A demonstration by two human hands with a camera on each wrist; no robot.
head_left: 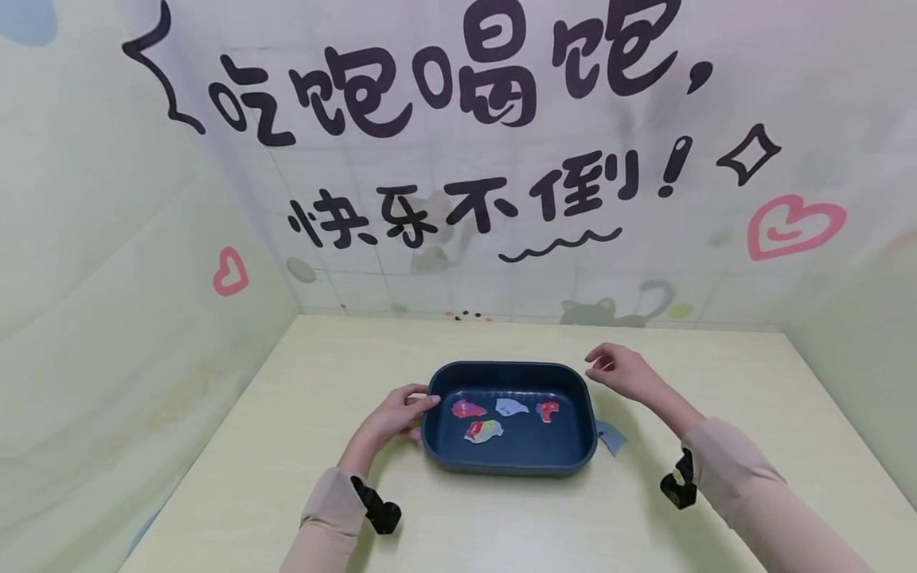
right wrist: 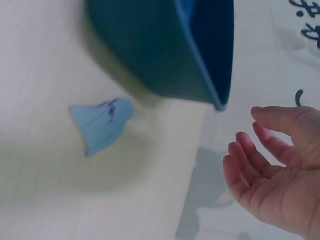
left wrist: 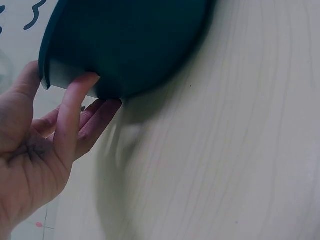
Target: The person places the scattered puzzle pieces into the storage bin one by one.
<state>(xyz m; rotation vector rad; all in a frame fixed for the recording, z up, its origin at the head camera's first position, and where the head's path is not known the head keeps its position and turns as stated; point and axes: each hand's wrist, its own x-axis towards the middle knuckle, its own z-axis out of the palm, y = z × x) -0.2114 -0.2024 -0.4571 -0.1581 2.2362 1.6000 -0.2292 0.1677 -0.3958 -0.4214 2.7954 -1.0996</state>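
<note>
A dark blue rectangular plastic basin (head_left: 509,461) stands on the table, with several torn paper scraps on its floor. My left hand (head_left: 396,412) grips its left end, thumb over the rim and fingers against the outer wall, as the left wrist view (left wrist: 45,130) also shows. Inside lie a pink-red scrap (head_left: 468,409), a pale blue scrap (head_left: 512,407), a red and blue scrap (head_left: 548,411) and a multicoloured scrap (head_left: 483,431). My right hand (head_left: 622,371) hovers beside the far right corner, fingers loosely bent, holding nothing. A light blue scrap (right wrist: 103,122) lies on the table by the basin's right side.
The pale wood-look table (head_left: 322,350) runs back to a white printed curtain (head_left: 401,278) with large black characters. Side curtains (head_left: 143,358) hang at left and right. A black wrist camera (head_left: 380,509) is strapped to the left wrist, and another (head_left: 679,484) to the right.
</note>
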